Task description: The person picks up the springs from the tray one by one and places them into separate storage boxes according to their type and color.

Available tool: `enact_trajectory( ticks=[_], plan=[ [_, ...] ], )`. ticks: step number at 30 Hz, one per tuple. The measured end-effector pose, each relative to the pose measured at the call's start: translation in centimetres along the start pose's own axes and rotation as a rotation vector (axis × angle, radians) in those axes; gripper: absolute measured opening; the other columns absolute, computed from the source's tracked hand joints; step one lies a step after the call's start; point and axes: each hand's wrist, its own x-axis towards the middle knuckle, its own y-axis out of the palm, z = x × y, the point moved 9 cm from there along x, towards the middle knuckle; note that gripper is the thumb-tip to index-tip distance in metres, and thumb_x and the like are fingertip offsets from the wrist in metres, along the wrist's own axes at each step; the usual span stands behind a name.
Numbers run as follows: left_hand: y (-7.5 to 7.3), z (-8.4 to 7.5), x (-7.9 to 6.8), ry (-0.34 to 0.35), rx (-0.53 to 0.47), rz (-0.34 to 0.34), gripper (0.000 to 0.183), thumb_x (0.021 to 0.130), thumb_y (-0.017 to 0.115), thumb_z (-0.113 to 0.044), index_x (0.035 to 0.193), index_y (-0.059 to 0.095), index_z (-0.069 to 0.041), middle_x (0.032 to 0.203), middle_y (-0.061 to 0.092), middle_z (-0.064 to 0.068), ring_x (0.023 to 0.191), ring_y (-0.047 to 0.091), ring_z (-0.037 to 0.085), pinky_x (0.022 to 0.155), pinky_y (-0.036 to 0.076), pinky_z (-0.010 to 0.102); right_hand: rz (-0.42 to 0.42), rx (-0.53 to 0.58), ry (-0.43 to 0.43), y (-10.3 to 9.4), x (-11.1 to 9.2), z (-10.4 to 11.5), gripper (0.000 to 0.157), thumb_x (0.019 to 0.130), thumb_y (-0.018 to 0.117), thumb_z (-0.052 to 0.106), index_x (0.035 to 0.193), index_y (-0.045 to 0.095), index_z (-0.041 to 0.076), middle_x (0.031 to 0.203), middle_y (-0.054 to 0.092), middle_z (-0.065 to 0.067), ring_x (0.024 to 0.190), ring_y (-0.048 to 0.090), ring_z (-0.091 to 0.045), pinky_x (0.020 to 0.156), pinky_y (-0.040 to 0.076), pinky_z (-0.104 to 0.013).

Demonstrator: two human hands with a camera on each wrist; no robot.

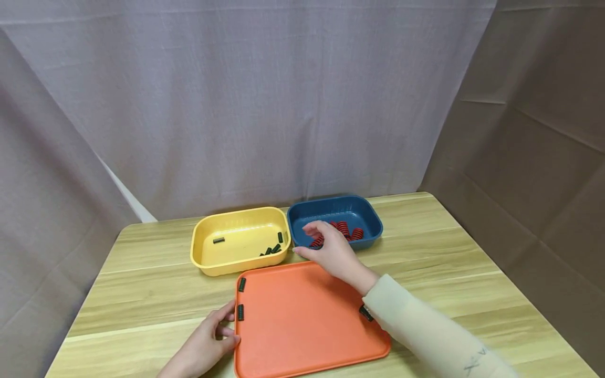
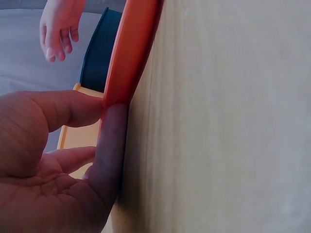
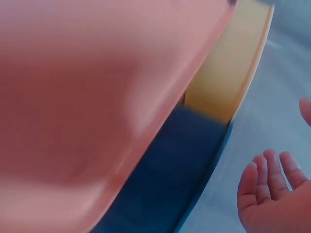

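Observation:
My left hand [image 1: 205, 338] grips the left edge of an orange tray [image 1: 302, 325], one fingertip on the rim and a finger [image 2: 111, 145] along its outer side in the left wrist view. Two small dark green coil springs [image 1: 240, 312] lie on the tray along that edge. Over the near side of a blue bin [image 1: 312, 209], my right hand [image 1: 335, 254] hovers, thumb and fingers apart, holding nothing. Red coil springs [image 1: 357, 234] lie in that bin, some hidden behind the hand. A dark ribbed piece [image 1: 366, 313] shows at the tray's right side, partly covered by my sleeve.
A yellow bin [image 1: 236, 227] stands left of the blue one, close against it, with several dark green springs [image 1: 276, 248] inside. Both bins sit behind the tray on a wooden table [image 1: 156, 262]. Grey curtains [image 1: 236, 105] hang behind and to the sides.

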Motion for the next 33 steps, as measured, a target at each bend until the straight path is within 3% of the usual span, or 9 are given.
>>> enact_trajectory(
  ticks=[9, 15, 21, 28, 33],
  plan=[
    [-0.1, 0.3, 0.0, -0.024, -0.014, -0.028, 0.080, 0.076, 0.074, 0.005, 0.145, 0.033, 0.009, 0.118, 0.047, 0.018, 0.089, 0.059, 0.023, 0.071, 0.051, 0.025, 0.269, 0.070, -0.051, 6.9, -1.9, 3.6, 0.057, 0.076, 0.082, 0.041, 0.120, 0.061, 0.011, 0.112, 0.061, -0.005, 0.103, 0.057, -0.024, 0.090, 0.047, -0.041],
    [0.0, 0.3, -0.1, -0.026, -0.029, 0.001, 0.080, 0.078, 0.073, 0.005, 0.146, 0.031, 0.008, 0.120, 0.047, 0.018, 0.091, 0.058, 0.024, 0.071, 0.051, 0.026, 0.358, -0.002, -0.062, 9.8, -2.8, 4.3, 0.058, 0.076, 0.080, 0.046, 0.121, 0.061, 0.014, 0.113, 0.062, 0.002, 0.102, 0.056, -0.013, 0.089, 0.047, -0.030],
    [0.0, -0.1, -0.1, 0.000, -0.016, 0.017, 0.079, 0.080, 0.073, 0.003, 0.146, 0.030, 0.010, 0.120, 0.047, 0.020, 0.091, 0.058, 0.024, 0.072, 0.052, 0.025, 0.481, -0.016, -0.025, 12.6, -3.8, 4.5, 0.054, 0.076, 0.080, 0.046, 0.120, 0.061, 0.019, 0.108, 0.060, 0.007, 0.100, 0.056, -0.009, 0.087, 0.046, -0.027],
    [0.0, -0.2, -0.2, 0.006, -0.012, 0.008, 0.078, 0.079, 0.073, 0.003, 0.145, 0.032, 0.008, 0.119, 0.047, 0.019, 0.091, 0.058, 0.023, 0.072, 0.051, 0.025, 0.558, -0.082, -0.088, 14.9, -4.5, 5.7, 0.050, 0.074, 0.084, 0.041, 0.112, 0.062, 0.018, 0.097, 0.058, 0.012, 0.090, 0.054, -0.003, 0.082, 0.044, -0.021],
    [-0.1, -0.2, -0.2, 0.000, 0.001, -0.001, 0.078, 0.078, 0.074, 0.003, 0.145, 0.034, 0.007, 0.118, 0.047, 0.018, 0.091, 0.059, 0.023, 0.072, 0.051, 0.025, 0.567, -0.154, -0.143, 15.8, -4.7, 6.4, 0.047, 0.072, 0.085, 0.040, 0.108, 0.065, 0.017, 0.091, 0.056, 0.013, 0.085, 0.052, -0.001, 0.078, 0.043, -0.018]
  ],
)
